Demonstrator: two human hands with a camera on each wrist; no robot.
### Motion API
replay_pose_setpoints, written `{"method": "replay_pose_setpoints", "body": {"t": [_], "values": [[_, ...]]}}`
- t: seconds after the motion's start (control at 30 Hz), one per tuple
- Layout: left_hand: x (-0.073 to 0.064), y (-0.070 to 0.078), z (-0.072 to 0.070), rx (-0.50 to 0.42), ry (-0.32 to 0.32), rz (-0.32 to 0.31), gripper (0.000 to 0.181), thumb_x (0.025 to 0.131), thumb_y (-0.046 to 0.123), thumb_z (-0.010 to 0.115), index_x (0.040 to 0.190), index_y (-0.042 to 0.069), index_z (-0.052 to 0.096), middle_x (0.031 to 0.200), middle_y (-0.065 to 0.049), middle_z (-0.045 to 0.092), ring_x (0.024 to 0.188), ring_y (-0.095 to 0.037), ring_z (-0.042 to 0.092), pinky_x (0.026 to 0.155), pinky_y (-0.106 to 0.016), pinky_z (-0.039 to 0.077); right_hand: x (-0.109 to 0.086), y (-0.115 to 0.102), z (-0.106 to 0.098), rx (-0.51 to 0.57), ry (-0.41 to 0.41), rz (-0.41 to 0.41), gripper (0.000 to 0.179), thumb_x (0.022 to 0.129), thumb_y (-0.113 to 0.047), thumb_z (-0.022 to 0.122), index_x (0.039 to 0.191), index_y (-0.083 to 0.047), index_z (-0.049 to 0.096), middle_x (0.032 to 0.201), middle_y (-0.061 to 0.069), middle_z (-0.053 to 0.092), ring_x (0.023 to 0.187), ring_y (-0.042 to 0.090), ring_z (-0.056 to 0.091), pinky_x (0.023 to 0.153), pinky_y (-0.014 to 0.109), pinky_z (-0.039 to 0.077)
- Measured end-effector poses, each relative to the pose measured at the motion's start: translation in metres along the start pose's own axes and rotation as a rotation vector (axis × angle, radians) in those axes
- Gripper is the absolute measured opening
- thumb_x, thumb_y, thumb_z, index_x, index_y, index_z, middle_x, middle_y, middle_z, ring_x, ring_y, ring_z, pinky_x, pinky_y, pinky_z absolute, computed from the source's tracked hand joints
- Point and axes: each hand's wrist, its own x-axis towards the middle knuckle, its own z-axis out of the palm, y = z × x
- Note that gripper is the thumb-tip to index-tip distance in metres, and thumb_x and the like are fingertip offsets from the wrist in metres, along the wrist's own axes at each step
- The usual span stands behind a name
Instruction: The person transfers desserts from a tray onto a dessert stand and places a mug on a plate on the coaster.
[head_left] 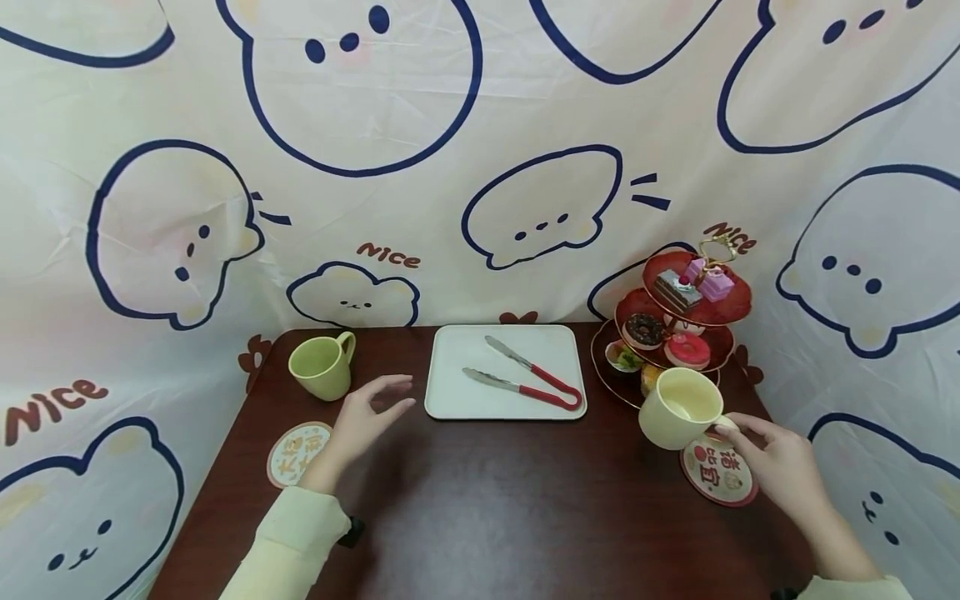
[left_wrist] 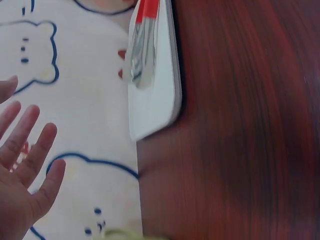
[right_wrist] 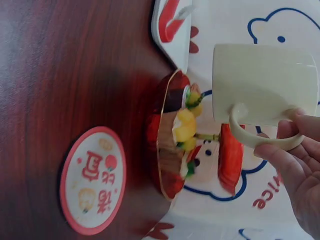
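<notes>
My right hand [head_left: 780,462] grips a pale yellow mug [head_left: 681,408] by its handle, holding it up over the table. In the right wrist view, thumb and fingers curl round the handle of the mug [right_wrist: 262,82]. Below it lies a round coaster with a red rim [head_left: 720,472], partly covered by mug and hand. My left hand [head_left: 367,425] hovers over the table with fingers spread loosely and nothing in them. Close by stands a green mug [head_left: 321,367], its handle toward the back right. Under the left forearm sits an orange-rimmed coaster [head_left: 292,454].
A white tray [head_left: 450,400] at the back middle bears red-handled tongs [head_left: 525,387]. At the back right, right behind the pale mug, rises a tiered red stand [head_left: 723,312] with cakes and doughnuts. A patterned cloth [head_left: 420,208] hangs behind the dark wooden table [head_left: 510,500].
</notes>
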Motion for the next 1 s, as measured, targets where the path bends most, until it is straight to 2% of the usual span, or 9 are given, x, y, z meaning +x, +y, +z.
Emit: {"method": "replay_pose_setpoints", "body": {"t": [0.17, 0.27, 0.43, 0.5, 0.57, 0.67, 0.77, 0.87, 1.0], "values": [[-0.005, -0.015, -0.02, 0.076, 0.049, -0.007, 0.029, 0.093, 0.011, 0.075, 0.122, 0.006, 0.072, 0.114, -0.011, 0.074, 0.11, -0.027, 0.067, 0.091, -0.052, 0.055, -0.005, 0.013, -0.004, 0.022, -0.012, 0.066, 0.033, 0.1, -0.024, 0.069, 0.114, 0.006, 0.073, 0.089, 0.015, 0.074, 0.071, -0.004, 0.051, 0.055, 0.015, 0.042], [-0.009, -0.026, -0.033, 0.112, 0.073, -0.044, 0.028, 0.095, 0.012, 0.074, 0.122, 0.005, 0.072, 0.113, -0.012, 0.074, 0.108, -0.027, 0.067, 0.09, -0.049, 0.055, -0.01, 0.019, -0.007, 0.047, -0.02, 0.105, 0.035, 0.101, -0.025, 0.067, 0.115, 0.007, 0.072, 0.087, 0.013, 0.073, 0.069, -0.004, 0.053, 0.054, 0.016, 0.044], [-0.018, -0.045, -0.054, 0.169, 0.092, -0.127, 0.032, 0.099, 0.019, 0.07, 0.126, 0.004, 0.07, 0.118, -0.014, 0.072, 0.111, -0.029, 0.065, 0.088, -0.022, 0.054, -0.017, 0.03, -0.011, 0.049, 0.007, 0.122, 0.033, 0.101, -0.021, 0.067, 0.113, 0.009, 0.072, 0.088, 0.018, 0.074, 0.071, -0.011, 0.055, 0.055, 0.013, 0.046], [-0.022, -0.052, -0.061, 0.203, 0.105, -0.15, 0.033, 0.1, 0.021, 0.069, 0.127, 0.003, 0.069, 0.12, -0.016, 0.071, 0.113, -0.031, 0.065, 0.086, -0.017, 0.051, -0.019, 0.034, -0.012, 0.041, 0.02, 0.125, 0.032, 0.1, -0.019, 0.068, 0.112, 0.01, 0.072, 0.089, 0.02, 0.074, 0.071, -0.012, 0.053, 0.054, 0.013, 0.046], [-0.028, -0.059, -0.067, 0.231, 0.119, -0.172, 0.034, 0.1, 0.022, 0.068, 0.128, 0.002, 0.069, 0.121, -0.017, 0.07, 0.113, -0.033, 0.065, 0.086, -0.021, 0.052, -0.019, 0.038, -0.014, 0.023, 0.021, 0.142, 0.033, 0.1, -0.02, 0.068, 0.112, 0.01, 0.071, 0.09, 0.02, 0.073, 0.07, -0.011, 0.051, 0.053, 0.015, 0.046], [-0.033, -0.067, -0.073, 0.259, 0.126, -0.21, 0.035, 0.102, 0.023, 0.065, 0.13, 0.001, 0.067, 0.126, -0.021, 0.067, 0.111, -0.037, 0.066, 0.087, -0.039, 0.055, -0.022, 0.046, -0.015, 0.02, 0.006, 0.205, 0.039, 0.102, -0.025, 0.066, 0.115, 0.012, 0.069, 0.093, 0.021, 0.073, 0.069, -0.01, 0.049, 0.053, 0.017, 0.045], [-0.037, -0.075, -0.078, 0.274, 0.127, -0.268, 0.038, 0.103, 0.023, 0.064, 0.131, -0.001, 0.065, 0.133, -0.027, 0.06, 0.113, -0.045, 0.064, 0.09, -0.056, 0.054, -0.025, 0.052, -0.015, 0.015, -0.008, 0.264, 0.047, 0.103, -0.031, 0.063, 0.12, 0.013, 0.066, 0.092, 0.021, 0.073, 0.067, -0.009, 0.05, 0.052, 0.02, 0.046], [-0.041, -0.082, -0.081, 0.287, 0.123, -0.342, 0.039, 0.103, 0.02, 0.062, 0.134, -0.004, 0.062, 0.139, -0.032, 0.052, 0.12, -0.05, 0.057, 0.095, -0.062, 0.049, -0.028, 0.059, -0.015, 0.024, 0.01, 0.273, 0.046, 0.103, -0.028, 0.064, 0.121, 0.014, 0.066, 0.086, 0.021, 0.073, 0.063, -0.007, 0.052, 0.051, 0.021, 0.045], [-0.046, -0.092, -0.082, 0.298, 0.146, -0.468, 0.04, 0.102, 0.014, 0.059, 0.137, -0.006, 0.058, 0.143, -0.035, 0.044, 0.127, -0.053, 0.048, 0.099, -0.064, 0.045, -0.033, 0.068, -0.012, 0.022, 0.037, 0.277, 0.044, 0.101, -0.026, 0.066, 0.119, 0.014, 0.067, 0.079, 0.017, 0.073, 0.06, -0.005, 0.054, 0.048, 0.022, 0.043]]}}
